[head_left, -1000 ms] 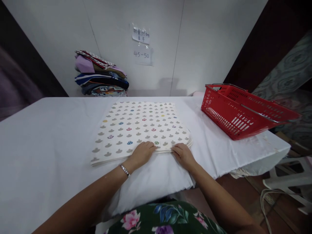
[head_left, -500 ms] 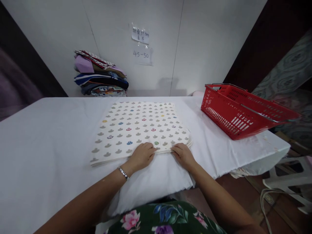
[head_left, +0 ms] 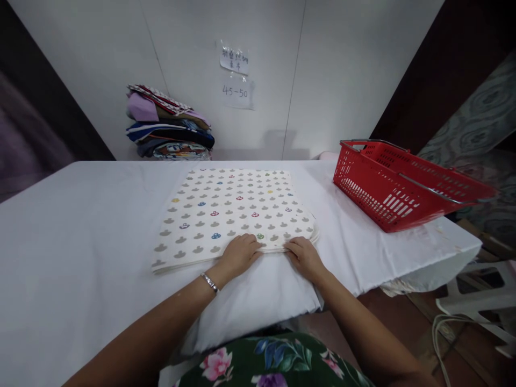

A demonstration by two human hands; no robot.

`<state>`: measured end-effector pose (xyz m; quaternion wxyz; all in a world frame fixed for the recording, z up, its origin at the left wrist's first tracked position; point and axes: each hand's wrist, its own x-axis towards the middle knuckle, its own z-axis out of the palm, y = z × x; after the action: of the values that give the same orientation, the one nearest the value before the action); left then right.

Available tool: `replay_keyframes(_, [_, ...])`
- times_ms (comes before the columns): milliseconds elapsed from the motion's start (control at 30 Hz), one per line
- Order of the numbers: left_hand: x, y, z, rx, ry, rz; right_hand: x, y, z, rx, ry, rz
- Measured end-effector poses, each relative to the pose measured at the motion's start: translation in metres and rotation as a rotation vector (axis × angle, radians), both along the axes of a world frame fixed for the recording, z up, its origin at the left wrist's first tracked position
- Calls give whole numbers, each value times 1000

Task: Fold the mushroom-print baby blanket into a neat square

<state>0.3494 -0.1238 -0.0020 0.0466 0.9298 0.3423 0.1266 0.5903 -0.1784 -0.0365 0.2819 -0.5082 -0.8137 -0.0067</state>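
Observation:
A cream cloth [head_left: 242,209], folded in layers, lies flat on the white-covered table; grey shapes and small coloured motifs are printed on it. My left hand [head_left: 241,252] grips its near edge just right of the middle, fingers on top and thumb at the edge. Farther right, my right hand [head_left: 303,258] pinches the same edge close to the near right corner, where several rounded layers show. A silver bracelet [head_left: 209,282] is on my left wrist. The undersides of both hands are hidden.
A stack of folded fabrics [head_left: 169,123] stands at the back left by the wall. A red plastic basket [head_left: 387,188] with metal handles sits on the table's right side. Two paper signs [head_left: 236,91] hang on the wall. Beyond the right table edge is a white plastic stool [head_left: 479,295].
The view has shifted very slightly. My left hand is a touch farther right, and both hands remain at the cloth's near edge. The cloth lies as before.

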Motion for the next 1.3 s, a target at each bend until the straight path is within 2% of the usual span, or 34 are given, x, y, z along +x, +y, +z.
replay_keyframes(233, [5,6,-3,1,16,-21,-1,-1,2,6,13,-3])
replay_keyframes(433, [15,2,-7,190,126,-117,1,0,-1,4,5,3])
replay_keyframes(533, [22,3,-7,225,137,-150,1,1,-3,1,4,-2])
replay_keyframes(733, [31,11,-1,219,206,-160,0,0,-1,10,7,-6])
replay_keyframes(967, [35,13,-8,249,180,-184,-1,-1,2,9,14,-5])
replay_keyframes(1167, [37,10,-5,134,162,-115,0,0,0,9,25,-10])
replay_keyframes(1300, [33,7,-4,87,122,-150,0,1,-1,14,29,-10])
